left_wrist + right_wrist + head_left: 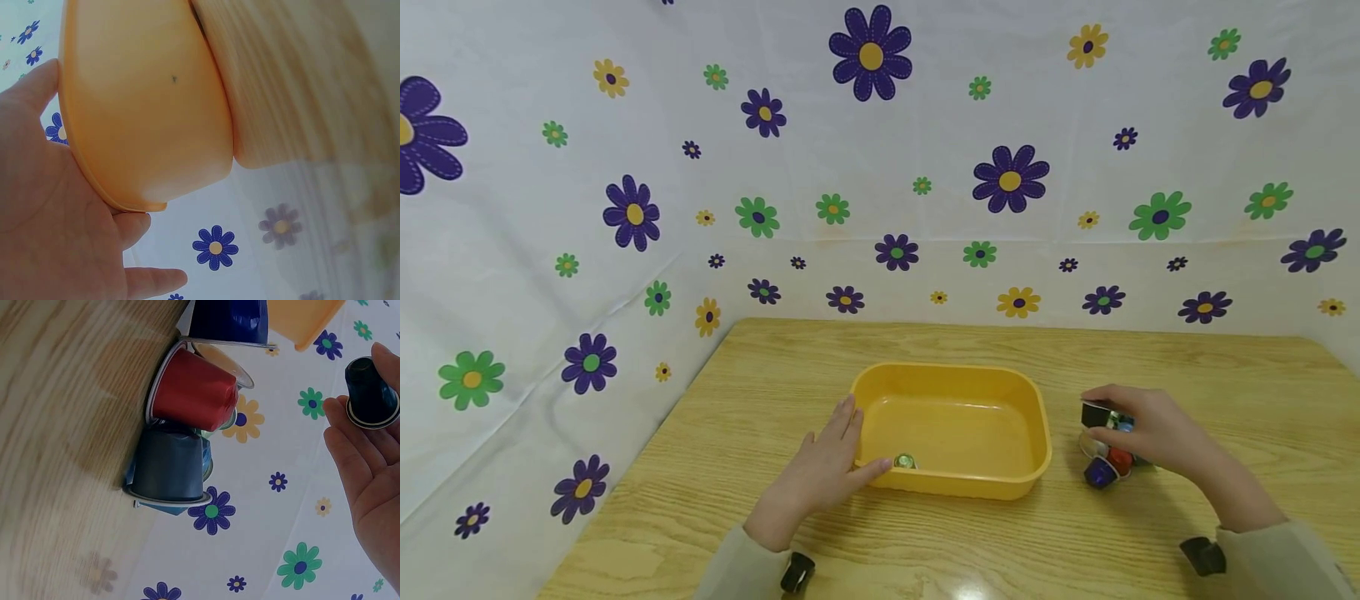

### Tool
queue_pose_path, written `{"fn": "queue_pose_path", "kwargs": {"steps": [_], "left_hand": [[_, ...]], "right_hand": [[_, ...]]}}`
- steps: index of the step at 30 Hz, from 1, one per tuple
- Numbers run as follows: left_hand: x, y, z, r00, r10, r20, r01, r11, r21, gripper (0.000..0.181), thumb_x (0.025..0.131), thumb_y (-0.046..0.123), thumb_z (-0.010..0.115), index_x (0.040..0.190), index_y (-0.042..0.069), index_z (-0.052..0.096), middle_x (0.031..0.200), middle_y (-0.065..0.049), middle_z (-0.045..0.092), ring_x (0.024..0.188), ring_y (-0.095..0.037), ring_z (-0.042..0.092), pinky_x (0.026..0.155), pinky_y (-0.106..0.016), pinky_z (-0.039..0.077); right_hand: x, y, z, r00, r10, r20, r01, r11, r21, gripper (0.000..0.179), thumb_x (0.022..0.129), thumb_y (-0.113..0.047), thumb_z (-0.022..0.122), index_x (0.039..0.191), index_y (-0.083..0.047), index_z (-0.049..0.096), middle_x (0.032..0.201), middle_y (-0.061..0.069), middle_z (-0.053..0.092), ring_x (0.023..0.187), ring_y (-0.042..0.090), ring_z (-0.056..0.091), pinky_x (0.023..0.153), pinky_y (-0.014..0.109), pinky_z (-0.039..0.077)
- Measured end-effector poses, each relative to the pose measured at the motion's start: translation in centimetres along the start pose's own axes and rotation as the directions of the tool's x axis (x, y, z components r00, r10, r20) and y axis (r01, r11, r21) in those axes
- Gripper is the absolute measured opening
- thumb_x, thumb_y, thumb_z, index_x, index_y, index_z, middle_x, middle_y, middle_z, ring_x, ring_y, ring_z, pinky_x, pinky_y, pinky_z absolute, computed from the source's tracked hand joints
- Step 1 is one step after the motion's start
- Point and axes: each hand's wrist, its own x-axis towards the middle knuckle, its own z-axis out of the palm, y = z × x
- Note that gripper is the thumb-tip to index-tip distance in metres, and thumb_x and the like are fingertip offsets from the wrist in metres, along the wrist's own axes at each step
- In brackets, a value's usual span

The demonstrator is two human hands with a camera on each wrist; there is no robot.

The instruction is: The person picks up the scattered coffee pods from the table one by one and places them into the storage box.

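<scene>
My right hand (1157, 429) pinches a dark coffee capsule (372, 394) between thumb and fingers, just above a small pile of capsules. In that pile are a red capsule (195, 389), a purple-blue capsule (1101, 472) and a dark grey-blue capsule (167, 464). My left hand (823, 467) rests on the left end of a yellow plastic bin (951, 485), fingers extended along its side and thumb over the near rim. A green capsule (905, 461) lies inside the bin by the near wall, close to the left thumb.
The bin and the pile stand on a wood-grain table (760, 400), the pile to the right of the bin. White cloth (820, 150) with printed flowers hangs behind the table and along its left side. A black wrist strap (797, 572) shows at the left sleeve.
</scene>
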Motion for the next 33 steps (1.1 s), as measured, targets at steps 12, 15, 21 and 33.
{"fn": "queue_pose_path", "kwargs": {"steps": [12, 15, 21, 33], "left_hand": [[-0.1, -0.1, 0.0, 1.000, -0.002, -0.007, 0.002, 1.000, 0.001, 0.086, 0.085, 0.060, 0.037, 0.138, -0.005, 0.018, 0.146, -0.016, 0.003, 0.132, -0.027, 0.006, 0.095, -0.060, 0.019], [-0.1, 0.0, 0.0, 1.000, -0.003, -0.005, 0.003, 1.000, 0.000, 0.086, 0.085, 0.060, 0.037, 0.138, -0.005, 0.018, 0.146, -0.016, 0.003, 0.132, -0.027, 0.006, 0.095, -0.060, 0.018], [-0.1, 0.0, -0.1, 1.000, -0.006, -0.001, 0.006, 1.000, -0.002, 0.086, 0.085, 0.060, 0.037, 0.138, -0.005, 0.017, 0.146, -0.016, 0.003, 0.132, -0.027, 0.006, 0.095, -0.059, 0.018], [-0.1, 0.1, -0.1, 1.000, -0.001, -0.005, 0.001, 1.000, 0.001, 0.085, 0.086, 0.059, 0.038, 0.138, -0.006, 0.018, 0.146, -0.016, 0.003, 0.132, -0.027, 0.007, 0.095, -0.059, 0.019]], "right_hand": [[0.7, -0.6, 0.4, 0.999, 0.018, 0.027, -0.018, 1.000, 0.013, 0.037, 0.075, -0.014, 0.071, 0.107, 0.001, 0.060, 0.102, 0.014, 0.062, 0.092, 0.029, 0.059, 0.075, 0.041, 0.047], [0.9, -0.7, 0.5, 1.000, 0.008, 0.028, -0.008, 1.000, 0.024, 0.036, 0.075, -0.013, 0.071, 0.106, 0.001, 0.060, 0.102, 0.014, 0.062, 0.092, 0.029, 0.059, 0.076, 0.042, 0.047], [1.2, -0.9, 0.8, 0.999, 0.003, 0.034, -0.004, 1.000, 0.031, 0.036, 0.075, -0.013, 0.071, 0.106, 0.001, 0.060, 0.103, 0.014, 0.062, 0.093, 0.029, 0.059, 0.076, 0.042, 0.046], [1.7, -1.6, 1.1, 0.996, 0.040, 0.076, -0.045, 0.996, 0.072, 0.037, 0.077, -0.016, 0.070, 0.109, 0.000, 0.059, 0.107, 0.013, 0.060, 0.097, 0.029, 0.057, 0.078, 0.041, 0.046]]}}
